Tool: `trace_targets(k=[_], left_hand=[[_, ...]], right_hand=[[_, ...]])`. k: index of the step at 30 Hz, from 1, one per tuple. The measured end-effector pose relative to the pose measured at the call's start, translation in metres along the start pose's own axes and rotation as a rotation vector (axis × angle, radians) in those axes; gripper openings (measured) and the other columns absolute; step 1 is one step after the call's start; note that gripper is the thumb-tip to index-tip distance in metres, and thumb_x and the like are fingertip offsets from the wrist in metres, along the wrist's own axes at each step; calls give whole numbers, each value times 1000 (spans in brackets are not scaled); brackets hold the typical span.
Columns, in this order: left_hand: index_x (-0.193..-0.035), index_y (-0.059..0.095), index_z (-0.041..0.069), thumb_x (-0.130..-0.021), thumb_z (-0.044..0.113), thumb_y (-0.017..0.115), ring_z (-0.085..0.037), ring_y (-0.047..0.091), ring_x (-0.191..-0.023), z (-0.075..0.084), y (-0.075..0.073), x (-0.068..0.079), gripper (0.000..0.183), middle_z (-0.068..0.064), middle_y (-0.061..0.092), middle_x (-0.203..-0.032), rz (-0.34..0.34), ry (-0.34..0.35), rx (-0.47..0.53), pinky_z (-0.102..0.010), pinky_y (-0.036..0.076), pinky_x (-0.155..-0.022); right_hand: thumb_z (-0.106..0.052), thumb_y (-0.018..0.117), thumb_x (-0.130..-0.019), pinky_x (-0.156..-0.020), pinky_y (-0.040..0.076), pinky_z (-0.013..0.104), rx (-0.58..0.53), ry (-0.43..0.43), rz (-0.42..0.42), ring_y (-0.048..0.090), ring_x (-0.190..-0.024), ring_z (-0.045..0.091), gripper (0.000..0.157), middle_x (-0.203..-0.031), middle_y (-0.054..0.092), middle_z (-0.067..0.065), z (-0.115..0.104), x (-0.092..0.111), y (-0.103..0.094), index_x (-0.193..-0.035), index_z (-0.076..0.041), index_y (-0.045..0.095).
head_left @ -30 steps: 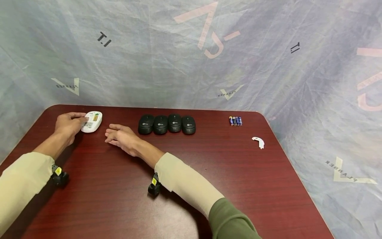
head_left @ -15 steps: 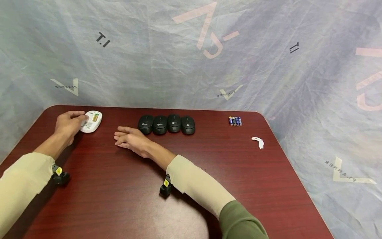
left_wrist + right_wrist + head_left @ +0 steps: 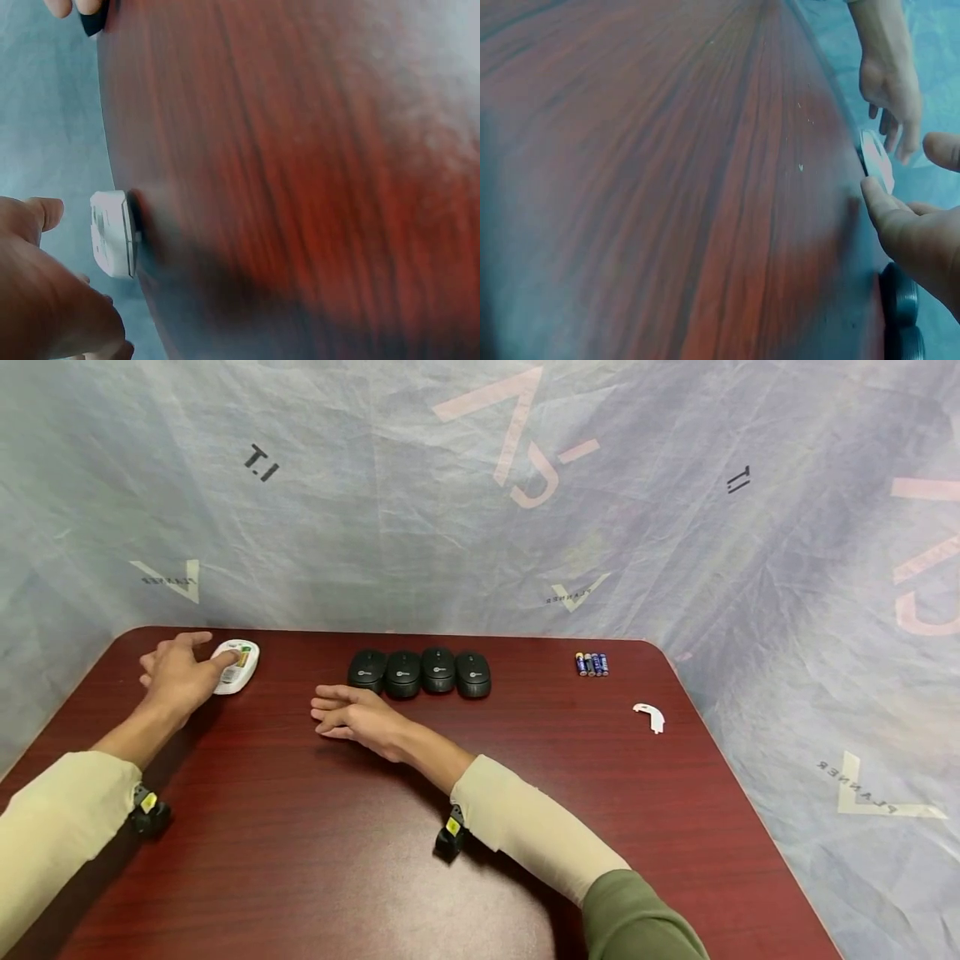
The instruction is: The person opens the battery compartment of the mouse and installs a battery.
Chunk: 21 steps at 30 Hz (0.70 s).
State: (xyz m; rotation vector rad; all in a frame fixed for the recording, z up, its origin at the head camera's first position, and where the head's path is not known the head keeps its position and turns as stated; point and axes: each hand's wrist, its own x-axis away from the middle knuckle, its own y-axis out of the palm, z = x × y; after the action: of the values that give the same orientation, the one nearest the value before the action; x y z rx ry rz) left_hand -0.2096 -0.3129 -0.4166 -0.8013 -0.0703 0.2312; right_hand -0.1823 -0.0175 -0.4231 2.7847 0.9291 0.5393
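Note:
A white computer mouse (image 3: 238, 670) lies upside down at the table's far left, its battery bay uncovered with a battery inside. My left hand (image 3: 180, 675) is beside it with spread fingers. In the head view its thumb overlaps the mouse, but the left wrist view shows a gap between the thumb (image 3: 49, 213) and the white mouse (image 3: 112, 234). My right hand (image 3: 363, 718) hovers over the table just in front of the black mice (image 3: 403, 674), fingers loosely extended, holding nothing. A curved white battery cover (image 3: 651, 717) lies far to the right.
Several black mice stand side by side near the table's back edge. Several blue batteries (image 3: 592, 664) lie in a row at the back right. A grey printed cloth (image 3: 375, 527) hangs behind the dark red table (image 3: 337, 860).
My right hand has drawn away to the right from the white mouse. My left hand has let go of the mouse, its fingers lifting off and spreading while the mouse stays about where it was.

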Motion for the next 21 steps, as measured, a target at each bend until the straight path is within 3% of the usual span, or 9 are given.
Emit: trace_targets(k=[6,14,21], left_hand=[[-169,35,-11,-114,36,60,-66,4,-165,11,7,7,77,-47,29,-171,-26,110,-24,-87,8,-128],[-173,28,-10,-116,41,59,-60,-7,-172,33,23,21,82,-41,21,-179,-113,162,6,-82,-4,-137],[-170,37,-7,-115,41,60,-61,16,-169,50,33,31,76,-41,33,-175,-95,219,-29,-82,14,-135]], right_hand=[[15,61,-102,-133,49,47,36,1,-1,49,-165,30,77,-176,48,22,-2,15,-11,-174,-2,39],[15,61,-101,-131,52,47,94,-18,-19,47,-166,33,77,-175,48,23,-3,37,-23,-173,-1,40],[14,62,-98,-128,55,44,136,-38,-25,49,-164,38,78,-173,50,27,-2,52,-36,-172,2,40]])
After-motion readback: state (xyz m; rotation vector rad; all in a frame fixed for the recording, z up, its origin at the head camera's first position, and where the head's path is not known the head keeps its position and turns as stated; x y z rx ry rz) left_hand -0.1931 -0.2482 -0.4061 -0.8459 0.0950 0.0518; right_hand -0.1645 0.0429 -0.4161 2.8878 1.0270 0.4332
